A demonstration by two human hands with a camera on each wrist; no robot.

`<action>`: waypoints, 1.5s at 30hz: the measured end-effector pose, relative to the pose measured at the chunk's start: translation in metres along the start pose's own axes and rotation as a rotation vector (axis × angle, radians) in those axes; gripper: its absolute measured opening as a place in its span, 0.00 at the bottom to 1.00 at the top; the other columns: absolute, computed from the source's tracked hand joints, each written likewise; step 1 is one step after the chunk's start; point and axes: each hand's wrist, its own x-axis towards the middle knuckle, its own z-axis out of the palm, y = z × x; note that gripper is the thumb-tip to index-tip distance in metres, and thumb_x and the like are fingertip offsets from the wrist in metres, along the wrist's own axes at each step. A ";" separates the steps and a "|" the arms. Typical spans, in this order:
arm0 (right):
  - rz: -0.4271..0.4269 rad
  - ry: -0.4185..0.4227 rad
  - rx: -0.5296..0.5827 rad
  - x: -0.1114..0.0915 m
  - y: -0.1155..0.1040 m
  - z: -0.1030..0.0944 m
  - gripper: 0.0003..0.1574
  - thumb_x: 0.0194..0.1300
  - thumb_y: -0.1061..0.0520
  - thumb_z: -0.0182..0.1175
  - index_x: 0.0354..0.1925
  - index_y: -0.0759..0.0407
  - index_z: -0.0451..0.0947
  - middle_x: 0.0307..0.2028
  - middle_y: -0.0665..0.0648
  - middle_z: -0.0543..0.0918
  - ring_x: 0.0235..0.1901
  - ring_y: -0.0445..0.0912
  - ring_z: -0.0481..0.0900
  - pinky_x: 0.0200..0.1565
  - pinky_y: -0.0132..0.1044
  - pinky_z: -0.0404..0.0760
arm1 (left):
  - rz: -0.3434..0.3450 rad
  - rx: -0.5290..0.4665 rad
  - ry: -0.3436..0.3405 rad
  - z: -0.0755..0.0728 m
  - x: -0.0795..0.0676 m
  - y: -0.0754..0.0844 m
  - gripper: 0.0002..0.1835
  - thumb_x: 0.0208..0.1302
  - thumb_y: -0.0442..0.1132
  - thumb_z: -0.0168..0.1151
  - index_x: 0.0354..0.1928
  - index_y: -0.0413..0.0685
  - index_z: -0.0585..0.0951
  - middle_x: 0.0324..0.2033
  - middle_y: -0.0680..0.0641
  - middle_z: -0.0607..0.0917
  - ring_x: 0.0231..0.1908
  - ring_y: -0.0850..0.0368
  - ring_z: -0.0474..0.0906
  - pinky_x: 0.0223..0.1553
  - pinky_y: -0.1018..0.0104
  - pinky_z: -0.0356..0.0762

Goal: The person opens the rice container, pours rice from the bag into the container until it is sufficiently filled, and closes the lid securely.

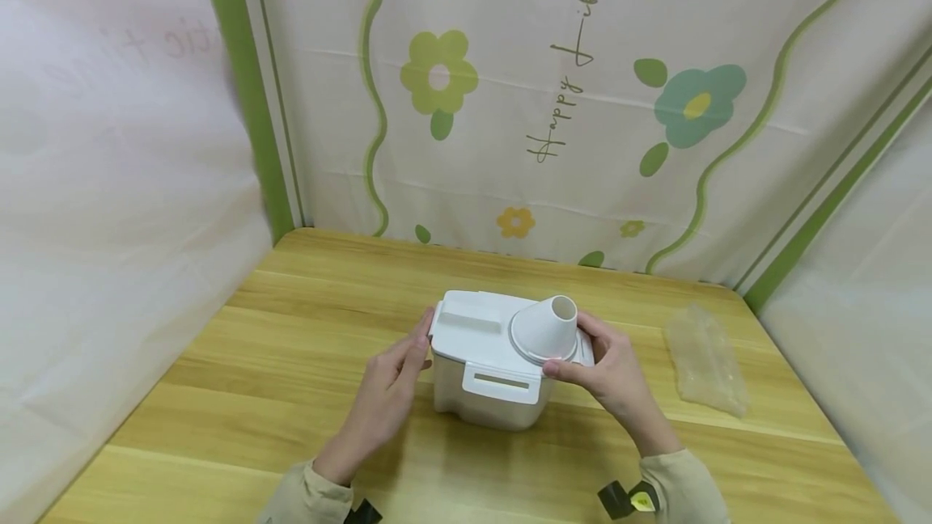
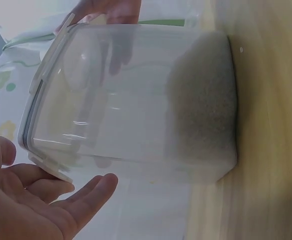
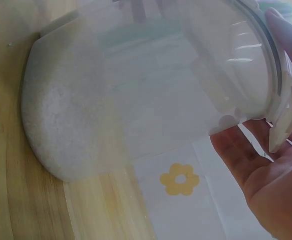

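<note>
A translucent storage container [image 1: 491,407] stands upright on the table, with a white lid [image 1: 473,338] carrying a cone-shaped spout [image 1: 546,330] on its right half. Pale grains [image 2: 206,95] lie in its lower part. My left hand [image 1: 389,386] is at the lid's left end, its fingers curled at the side latch [image 2: 50,167], which stands angled outward. My right hand [image 1: 615,370] grips the lid's right end, thumb in front of the spout and fingers behind. In the right wrist view, the right-end latch [image 3: 284,115] also sticks out. A slotted front latch [image 1: 502,384] slants outward.
A clear plastic bag [image 1: 705,358] lies flat on the wooden table [image 1: 291,354], to the right of the container. Printed fabric curtains [image 1: 495,144] enclose the table at the back and both sides. A tiny white speck [image 2: 241,49] lies on the table near the container.
</note>
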 end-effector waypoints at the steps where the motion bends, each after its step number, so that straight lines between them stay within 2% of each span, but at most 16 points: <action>1: 0.000 0.000 0.000 0.000 0.000 0.000 0.40 0.42 0.66 0.71 0.55 0.57 0.70 0.45 0.61 0.76 0.42 0.53 0.75 0.42 0.38 0.77 | -0.003 -0.003 0.001 0.000 0.000 0.000 0.21 0.72 0.42 0.37 0.64 0.47 0.62 0.62 0.50 0.63 0.57 0.58 0.63 0.42 0.65 0.76; 8: 0.007 0.001 0.022 0.001 0.000 0.001 0.40 0.42 0.67 0.71 0.56 0.58 0.70 0.46 0.62 0.75 0.43 0.53 0.74 0.43 0.39 0.77 | -0.012 -0.023 0.010 0.001 -0.001 -0.003 0.21 0.71 0.42 0.41 0.63 0.47 0.63 0.62 0.49 0.62 0.57 0.58 0.63 0.42 0.62 0.75; 16: 0.016 0.005 0.019 0.001 0.002 0.001 0.40 0.42 0.66 0.71 0.55 0.58 0.70 0.46 0.62 0.75 0.43 0.53 0.74 0.42 0.38 0.77 | -0.014 -0.024 0.014 0.003 -0.002 -0.004 0.22 0.71 0.42 0.39 0.64 0.45 0.62 0.62 0.54 0.61 0.57 0.58 0.64 0.41 0.62 0.76; 27: 0.010 -0.001 0.010 0.002 0.002 -0.001 0.38 0.41 0.66 0.71 0.53 0.59 0.71 0.45 0.62 0.76 0.42 0.53 0.75 0.42 0.38 0.77 | 0.006 -0.044 0.020 0.006 -0.004 -0.003 0.21 0.72 0.41 0.37 0.64 0.45 0.61 0.63 0.53 0.60 0.59 0.57 0.60 0.42 0.65 0.75; 30: 0.014 -0.002 0.008 0.002 0.002 0.000 0.38 0.41 0.67 0.71 0.54 0.58 0.71 0.45 0.62 0.76 0.42 0.53 0.75 0.42 0.37 0.77 | 0.008 -0.040 0.020 0.006 -0.004 0.004 0.21 0.72 0.40 0.37 0.63 0.42 0.62 0.63 0.52 0.60 0.59 0.57 0.59 0.43 0.65 0.74; 37: 0.024 -0.005 0.007 0.002 0.000 0.000 0.38 0.41 0.66 0.72 0.53 0.58 0.71 0.45 0.61 0.76 0.42 0.53 0.74 0.42 0.37 0.77 | 0.000 -0.015 0.030 0.002 -0.004 0.032 0.20 0.71 0.35 0.38 0.60 0.33 0.63 0.61 0.46 0.61 0.60 0.50 0.58 0.51 0.64 0.67; 41: 0.012 -0.005 0.009 0.002 -0.001 0.000 0.37 0.41 0.65 0.72 0.53 0.59 0.71 0.45 0.62 0.76 0.42 0.53 0.74 0.43 0.38 0.77 | 0.001 -0.006 0.030 0.002 -0.004 0.036 0.20 0.71 0.34 0.38 0.60 0.31 0.64 0.61 0.45 0.61 0.60 0.49 0.58 0.53 0.65 0.65; 45: 0.002 -0.007 0.006 0.002 -0.002 0.000 0.37 0.41 0.65 0.72 0.53 0.59 0.71 0.44 0.62 0.76 0.41 0.53 0.75 0.42 0.38 0.77 | -0.009 -0.011 0.027 0.003 -0.004 0.036 0.20 0.71 0.35 0.38 0.60 0.32 0.63 0.61 0.46 0.60 0.60 0.50 0.58 0.51 0.66 0.67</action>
